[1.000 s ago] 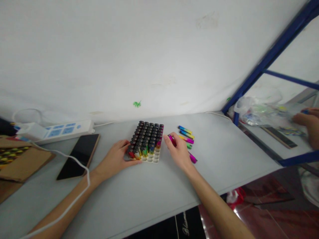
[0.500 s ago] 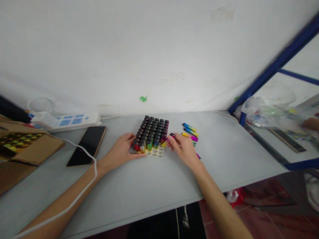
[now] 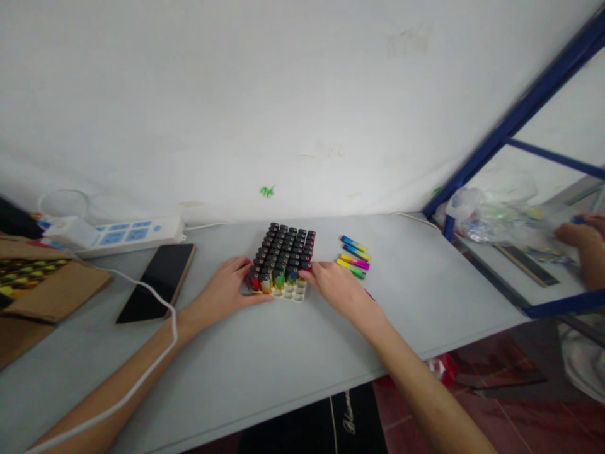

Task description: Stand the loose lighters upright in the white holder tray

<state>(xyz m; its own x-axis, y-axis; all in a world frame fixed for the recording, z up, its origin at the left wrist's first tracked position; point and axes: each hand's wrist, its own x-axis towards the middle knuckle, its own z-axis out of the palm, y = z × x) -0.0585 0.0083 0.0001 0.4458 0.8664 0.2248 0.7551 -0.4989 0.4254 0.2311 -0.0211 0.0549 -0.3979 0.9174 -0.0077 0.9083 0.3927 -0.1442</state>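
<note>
Rows of lighters (image 3: pixel 283 251) with black tops and coloured bodies stand upright in a pale tray (image 3: pixel 299 295) with round holes; bare holes show at its front right. My left hand (image 3: pixel 227 284) grips the tray's front left corner, thumb along the front edge and fingers at the left side. At the right end of the front row, my right hand (image 3: pixel 336 285) pinches a lighter (image 3: pixel 305 267) by its black top, its body mostly hidden by the fingers. To the right, several loose lighters (image 3: pixel 355 252) in blue, yellow, pink and green lie flat, one partly behind my right wrist.
A phone (image 3: pixel 158 280) and a white power strip (image 3: pixel 137 233) lie on the left of the grey table (image 3: pixel 265 366). A white cable (image 3: pixel 174 328) crosses above my left forearm. An open cardboard box (image 3: pixel 57 293) is far left. Beyond a blue frame (image 3: pixel 486 151), another person's hands (image 3: pixel 583 236) show.
My right hand has moved left with the lighter, from a tilted hold beside the tray to the front row's right end. My left hand stays on the tray. The view has shifted slightly.
</note>
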